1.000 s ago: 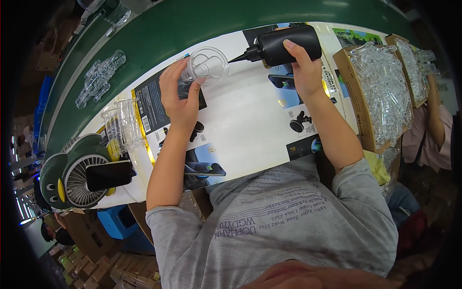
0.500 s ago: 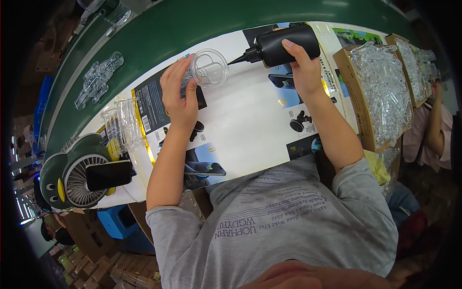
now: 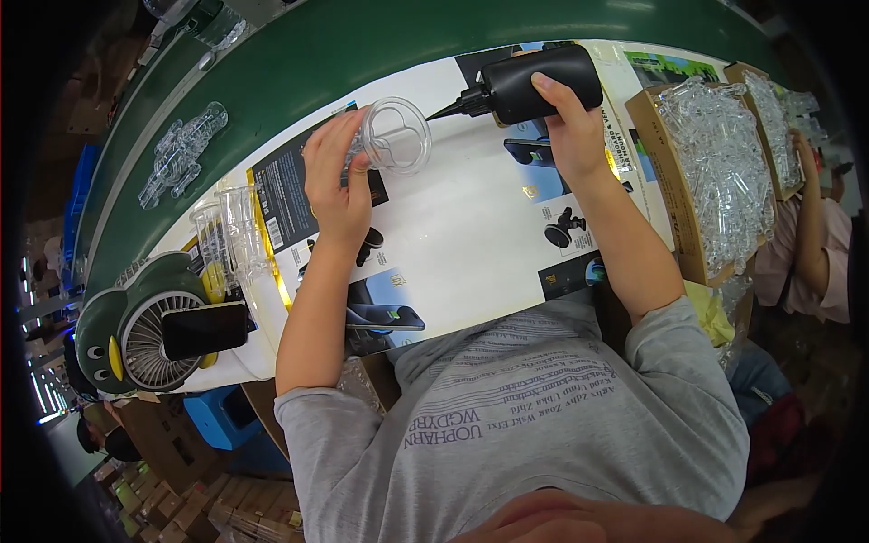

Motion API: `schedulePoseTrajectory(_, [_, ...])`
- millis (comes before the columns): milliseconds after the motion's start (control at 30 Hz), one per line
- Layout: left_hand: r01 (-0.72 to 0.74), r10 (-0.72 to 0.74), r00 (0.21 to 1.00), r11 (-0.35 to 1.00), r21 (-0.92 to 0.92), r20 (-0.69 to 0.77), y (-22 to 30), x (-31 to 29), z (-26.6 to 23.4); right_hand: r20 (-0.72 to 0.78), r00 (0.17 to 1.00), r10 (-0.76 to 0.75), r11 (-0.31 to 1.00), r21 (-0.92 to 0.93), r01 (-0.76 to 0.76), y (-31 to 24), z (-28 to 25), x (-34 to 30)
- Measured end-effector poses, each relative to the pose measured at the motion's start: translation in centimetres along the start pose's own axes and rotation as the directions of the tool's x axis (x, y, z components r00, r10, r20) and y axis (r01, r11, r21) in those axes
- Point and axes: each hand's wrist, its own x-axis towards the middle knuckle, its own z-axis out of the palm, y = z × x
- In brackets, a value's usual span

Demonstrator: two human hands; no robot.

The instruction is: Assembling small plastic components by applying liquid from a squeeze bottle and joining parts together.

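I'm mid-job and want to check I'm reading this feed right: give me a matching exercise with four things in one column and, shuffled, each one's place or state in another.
Column one
1. black nozzle bottle
2. clear round-rimmed plastic part
3. black smartphone
4. nearer cardboard box

Column two
A. in front of the bird-faced fan
B. held in the left hand
C. heaped with clear plastic pieces
D. gripped in the right hand

Pairs: 1-D, 2-B, 3-A, 4-C
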Motion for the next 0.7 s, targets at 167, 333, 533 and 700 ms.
schedulePoseTrajectory(167, [0.047,-0.046,0.998,0.999,-0.027,0.051,-0.1,-0.2,-0.5,-0.001,1.000,0.010,0.999,0.052,-0.010,-0.1,0.5,-0.1])
schedulePoseTrajectory(333, [0.188,-0.175,0.982,0.955,-0.230,0.076,-0.2,-0.1,-0.6,-0.007,1.000,0.003,0.995,0.098,-0.002,0.0,0.1,0.0])
schedulePoseTrajectory(533, [0.299,-0.221,0.951,0.832,-0.467,0.214,-0.1,0.1,-1.2,0.014,1.000,0.007,0.990,0.139,-0.009,0.1,-0.4,0.2])
schedulePoseTrajectory(700, [0.449,-0.306,0.889,0.720,-0.529,0.340,0.8,0.7,-1.8,0.092,0.996,0.004,0.983,0.182,-0.021,0.1,-0.7,0.2])
